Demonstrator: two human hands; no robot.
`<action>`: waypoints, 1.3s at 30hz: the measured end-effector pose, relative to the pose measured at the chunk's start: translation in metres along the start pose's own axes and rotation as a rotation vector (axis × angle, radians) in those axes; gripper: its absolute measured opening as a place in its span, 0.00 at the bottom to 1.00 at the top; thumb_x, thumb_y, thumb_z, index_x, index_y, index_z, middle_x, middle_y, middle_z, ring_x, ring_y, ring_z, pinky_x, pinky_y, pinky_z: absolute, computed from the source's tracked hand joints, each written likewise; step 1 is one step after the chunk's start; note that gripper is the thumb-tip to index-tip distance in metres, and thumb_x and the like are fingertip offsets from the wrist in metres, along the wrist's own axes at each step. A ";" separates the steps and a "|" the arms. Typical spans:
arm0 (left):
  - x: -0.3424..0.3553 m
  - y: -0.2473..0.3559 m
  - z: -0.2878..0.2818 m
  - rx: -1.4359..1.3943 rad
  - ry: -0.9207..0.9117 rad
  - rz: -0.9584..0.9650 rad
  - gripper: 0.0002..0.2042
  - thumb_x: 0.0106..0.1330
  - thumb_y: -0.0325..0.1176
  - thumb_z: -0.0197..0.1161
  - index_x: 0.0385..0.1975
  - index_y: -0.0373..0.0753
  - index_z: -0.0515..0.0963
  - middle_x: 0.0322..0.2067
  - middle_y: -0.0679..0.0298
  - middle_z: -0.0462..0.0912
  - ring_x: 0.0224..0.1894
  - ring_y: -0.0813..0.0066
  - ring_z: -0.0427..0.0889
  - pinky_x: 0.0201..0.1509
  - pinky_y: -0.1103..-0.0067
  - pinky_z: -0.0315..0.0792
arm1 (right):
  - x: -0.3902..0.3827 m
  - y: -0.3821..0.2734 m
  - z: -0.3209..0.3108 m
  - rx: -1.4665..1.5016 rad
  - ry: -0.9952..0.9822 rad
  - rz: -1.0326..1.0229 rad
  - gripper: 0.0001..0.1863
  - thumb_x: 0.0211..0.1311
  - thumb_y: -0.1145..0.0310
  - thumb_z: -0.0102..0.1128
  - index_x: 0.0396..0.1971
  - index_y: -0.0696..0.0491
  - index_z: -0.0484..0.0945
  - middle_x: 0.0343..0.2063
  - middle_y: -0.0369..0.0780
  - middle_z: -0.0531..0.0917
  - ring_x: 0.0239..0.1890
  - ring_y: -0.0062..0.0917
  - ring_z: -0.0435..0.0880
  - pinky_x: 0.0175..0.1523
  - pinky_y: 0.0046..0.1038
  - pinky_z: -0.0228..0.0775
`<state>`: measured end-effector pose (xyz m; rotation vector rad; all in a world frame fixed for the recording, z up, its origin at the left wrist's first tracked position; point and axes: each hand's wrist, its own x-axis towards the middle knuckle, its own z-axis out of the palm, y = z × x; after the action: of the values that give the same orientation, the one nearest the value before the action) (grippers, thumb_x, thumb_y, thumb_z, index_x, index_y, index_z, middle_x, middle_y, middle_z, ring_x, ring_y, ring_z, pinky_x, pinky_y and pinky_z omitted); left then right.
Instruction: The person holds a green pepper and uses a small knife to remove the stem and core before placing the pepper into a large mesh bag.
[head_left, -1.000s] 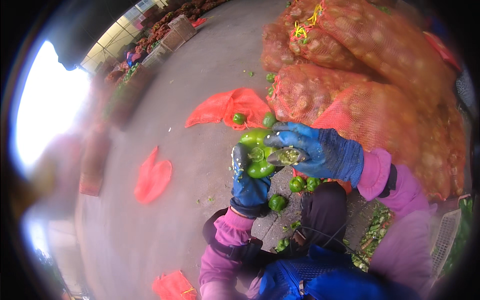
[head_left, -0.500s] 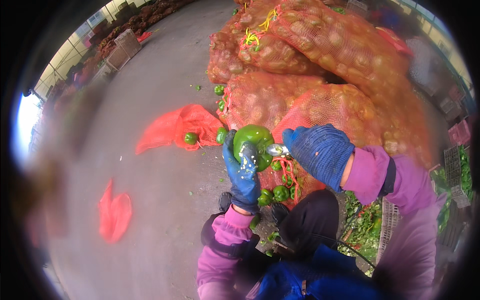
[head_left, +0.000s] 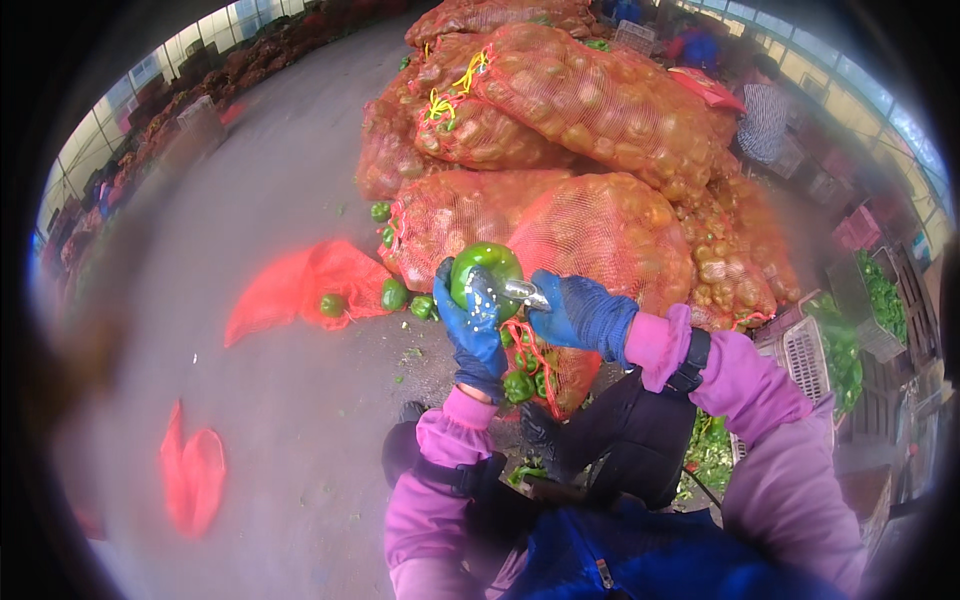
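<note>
Plump red mesh sacks (head_left: 605, 235) full of round produce are piled ahead; a smaller mesh bag (head_left: 575, 375) below the hands holds green peppers, and a crate (head_left: 882, 343) at right contains leafy greens (head_left: 882, 292). Grey floor (head_left: 290, 440) spreads leftward from the sacks' edge. The left hand (head_left: 472, 318) cups a large green pepper (head_left: 488, 262), fingers curved around it; the right hand (head_left: 575, 312) closes on a metal tool (head_left: 525, 293), its end against the pepper's right side.

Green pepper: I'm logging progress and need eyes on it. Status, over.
Left hand gripping green pepper. Right hand holding metal tool at pepper's right side. Nothing visibly blocking either; filled mesh sacks beyond.
</note>
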<state>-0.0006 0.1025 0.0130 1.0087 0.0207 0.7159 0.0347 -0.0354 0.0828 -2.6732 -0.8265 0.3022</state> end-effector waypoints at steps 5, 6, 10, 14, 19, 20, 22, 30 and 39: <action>0.006 0.016 -0.011 -0.174 -0.440 -0.364 0.36 0.56 0.44 0.68 0.60 0.36 0.59 0.52 0.59 0.70 0.52 0.69 0.75 0.55 0.73 0.73 | -0.041 0.023 -0.016 -0.325 0.248 -0.218 0.12 0.57 0.66 0.53 0.41 0.49 0.70 0.24 0.46 0.81 0.26 0.44 0.82 0.30 0.43 0.74; 0.007 0.029 -0.012 -0.176 -0.524 -0.525 0.35 0.57 0.41 0.67 0.61 0.36 0.58 0.53 0.59 0.70 0.53 0.68 0.74 0.55 0.71 0.74 | -0.048 0.020 -0.032 -0.426 0.210 -0.220 0.11 0.57 0.67 0.53 0.41 0.49 0.70 0.24 0.45 0.81 0.26 0.43 0.82 0.30 0.42 0.74; 0.010 -0.002 -0.021 0.094 -0.575 -0.476 0.31 0.59 0.38 0.65 0.60 0.36 0.60 0.52 0.61 0.71 0.50 0.72 0.75 0.55 0.76 0.72 | -0.048 0.001 -0.055 -0.664 0.041 -0.395 0.11 0.57 0.69 0.52 0.41 0.50 0.71 0.25 0.42 0.81 0.26 0.40 0.83 0.29 0.42 0.75; -0.025 -0.013 0.001 0.136 -0.548 -0.426 0.25 0.59 0.33 0.61 0.56 0.35 0.64 0.46 0.62 0.74 0.48 0.72 0.76 0.54 0.78 0.72 | -0.057 0.036 -0.042 -0.627 0.006 -0.390 0.11 0.59 0.67 0.50 0.42 0.49 0.73 0.26 0.44 0.81 0.26 0.41 0.83 0.29 0.42 0.75; -0.028 -0.023 -0.011 0.012 -0.627 -0.531 0.27 0.58 0.37 0.61 0.56 0.35 0.65 0.49 0.59 0.74 0.51 0.71 0.75 0.57 0.75 0.70 | -0.052 0.063 -0.020 -0.461 -0.090 -0.319 0.10 0.65 0.64 0.48 0.42 0.49 0.73 0.25 0.46 0.80 0.23 0.41 0.81 0.28 0.37 0.75; -0.025 -0.023 -0.012 0.034 -0.659 -0.545 0.28 0.56 0.39 0.61 0.57 0.35 0.65 0.50 0.59 0.73 0.53 0.70 0.74 0.59 0.74 0.69 | -0.052 0.069 -0.015 -0.408 -0.072 -0.334 0.10 0.66 0.63 0.47 0.42 0.49 0.73 0.24 0.47 0.79 0.22 0.40 0.80 0.27 0.36 0.74; -0.025 -0.028 -0.014 0.093 -0.740 -0.503 0.27 0.59 0.37 0.60 0.58 0.35 0.64 0.52 0.59 0.73 0.54 0.70 0.74 0.60 0.74 0.69 | -0.060 0.080 -0.001 0.120 -0.242 -0.049 0.10 0.66 0.62 0.48 0.41 0.51 0.73 0.24 0.46 0.79 0.22 0.37 0.79 0.28 0.36 0.71; -0.029 -0.035 0.029 -0.358 -0.548 -0.757 0.24 0.72 0.46 0.47 0.61 0.36 0.62 0.50 0.59 0.75 0.51 0.70 0.76 0.55 0.73 0.73 | -0.035 0.106 0.011 0.714 0.298 -0.179 0.07 0.59 0.71 0.57 0.35 0.53 0.69 0.29 0.39 0.80 0.25 0.21 0.75 0.32 0.28 0.70; -0.037 -0.045 0.026 -0.230 -0.472 -0.682 0.26 0.74 0.50 0.41 0.60 0.34 0.64 0.53 0.60 0.72 0.55 0.71 0.72 0.61 0.74 0.67 | -0.093 0.091 -0.033 -0.123 0.107 -0.054 0.10 0.59 0.65 0.53 0.38 0.52 0.68 0.22 0.48 0.79 0.25 0.46 0.81 0.28 0.44 0.71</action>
<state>0.0040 0.0472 -0.0188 0.8517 -0.1214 -0.1481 0.0156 -0.1679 0.0895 -2.7466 -0.9089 0.0977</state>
